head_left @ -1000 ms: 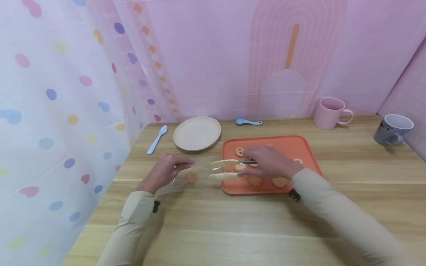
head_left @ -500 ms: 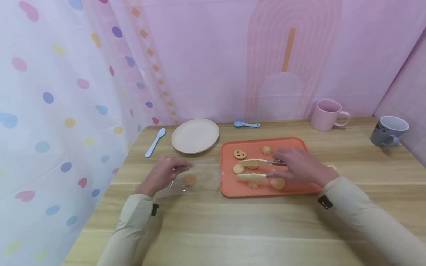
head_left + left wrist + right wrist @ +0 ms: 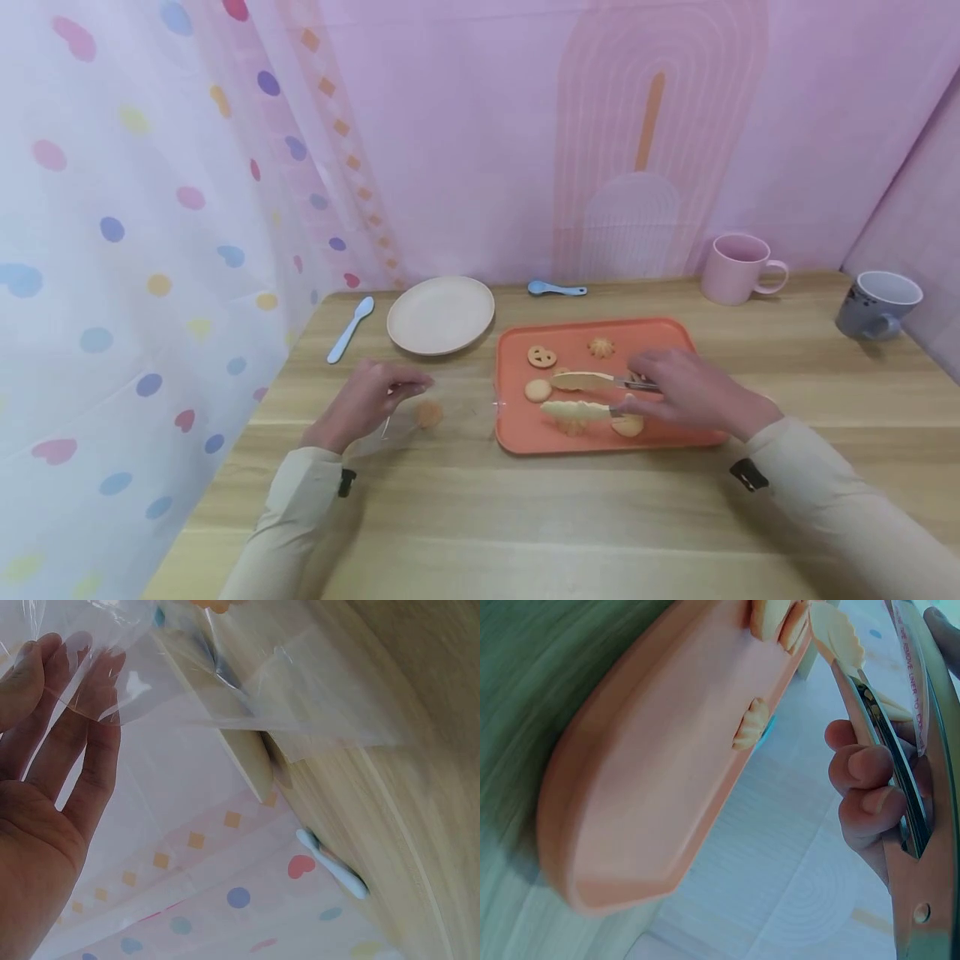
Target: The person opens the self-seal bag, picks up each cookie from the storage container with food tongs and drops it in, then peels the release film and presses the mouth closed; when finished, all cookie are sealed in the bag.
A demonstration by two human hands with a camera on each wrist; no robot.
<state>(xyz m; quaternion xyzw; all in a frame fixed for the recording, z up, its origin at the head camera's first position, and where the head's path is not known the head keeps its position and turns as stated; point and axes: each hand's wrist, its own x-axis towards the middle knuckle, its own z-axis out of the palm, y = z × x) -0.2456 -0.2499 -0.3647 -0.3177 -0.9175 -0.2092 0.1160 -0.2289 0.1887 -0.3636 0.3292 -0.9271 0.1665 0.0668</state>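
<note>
My left hand (image 3: 366, 402) pinches the edge of a clear plastic bag (image 3: 135, 686) between thumb and fingers. Inside the bag, low over the table, is a round brown cookie (image 3: 429, 414). My right hand (image 3: 693, 393) grips metal tongs (image 3: 889, 742) with cream scalloped tips, which point left and stand apart. These tips hang over the orange tray (image 3: 501, 435), overlapping cookies in the head view. Also on the tray are a pretzel-shaped cookie (image 3: 542, 357), a star-shaped cookie (image 3: 601, 347) and a plain round cookie (image 3: 537, 390). My right hand hides part of the tray.
A beige plate (image 3: 441, 317) stands behind the bag, with a light blue spoon (image 3: 351, 330) to its left. Another small blue spoon (image 3: 557, 289) lies along the back edge. A pink mug (image 3: 733, 271) and a grey mug (image 3: 873, 308) stand at the right.
My right hand has carried the tongs rightward, from beside the bag's mouth to over the middle of the tray, their tips staying apart. My left hand has kept its place on the bag.
</note>
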